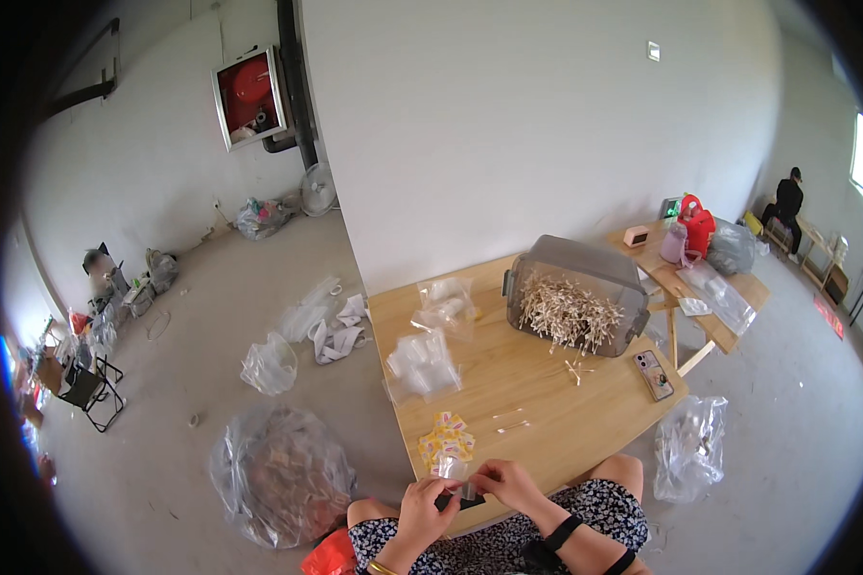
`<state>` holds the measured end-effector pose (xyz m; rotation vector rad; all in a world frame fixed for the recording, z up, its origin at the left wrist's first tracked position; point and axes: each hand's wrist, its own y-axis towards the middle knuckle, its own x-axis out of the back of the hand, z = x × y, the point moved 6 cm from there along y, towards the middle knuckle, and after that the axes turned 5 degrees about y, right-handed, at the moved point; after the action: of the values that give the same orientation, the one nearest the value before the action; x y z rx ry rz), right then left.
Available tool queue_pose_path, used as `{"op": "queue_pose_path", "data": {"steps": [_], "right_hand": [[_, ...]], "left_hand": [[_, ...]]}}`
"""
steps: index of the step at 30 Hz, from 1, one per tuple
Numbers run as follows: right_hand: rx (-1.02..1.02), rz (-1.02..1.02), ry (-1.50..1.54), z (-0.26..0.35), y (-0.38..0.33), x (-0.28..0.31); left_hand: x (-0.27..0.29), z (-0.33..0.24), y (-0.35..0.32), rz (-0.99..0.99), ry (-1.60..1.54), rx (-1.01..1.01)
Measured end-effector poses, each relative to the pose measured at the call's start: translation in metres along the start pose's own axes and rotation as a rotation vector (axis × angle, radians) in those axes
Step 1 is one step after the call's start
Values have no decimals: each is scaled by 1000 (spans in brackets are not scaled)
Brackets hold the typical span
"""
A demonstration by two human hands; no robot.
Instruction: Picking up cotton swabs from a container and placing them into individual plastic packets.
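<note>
Both hands meet at the desk's [547,402] near edge: left hand [424,506] and right hand [508,482] pinch a small clear packet [469,492] between closed fingertips. Just beyond lie yellow packets [447,440]. Farther back, toward the right edge, sits a grey bin of wooden sticks [575,297].

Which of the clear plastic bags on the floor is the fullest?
The big clear bag left of the table, bulging with brownish pieces; the others look flatter or smaller.
</note>
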<state>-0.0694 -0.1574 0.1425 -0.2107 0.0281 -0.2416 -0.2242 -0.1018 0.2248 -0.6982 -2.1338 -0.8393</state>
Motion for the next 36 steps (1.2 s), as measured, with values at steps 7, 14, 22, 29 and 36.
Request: {"op": "queue_pose_path", "data": {"steps": [7, 14, 22, 29, 36], "right_hand": [[291, -113, -219, 55, -35, -9], [481, -133, -313, 90, -64, -4], [410, 18, -181, 79, -63, 11], [264, 103, -84, 87, -69, 20], [501, -64, -366, 99, -75, 20]], "left_hand": [[-4, -18, 1, 141, -312, 230], [-12, -17, 4, 309, -473, 355], [-1, -38, 10, 425, -560, 298], [11, -55, 14, 365, -402, 203], [10, -63, 19, 371, -328, 179]]}}
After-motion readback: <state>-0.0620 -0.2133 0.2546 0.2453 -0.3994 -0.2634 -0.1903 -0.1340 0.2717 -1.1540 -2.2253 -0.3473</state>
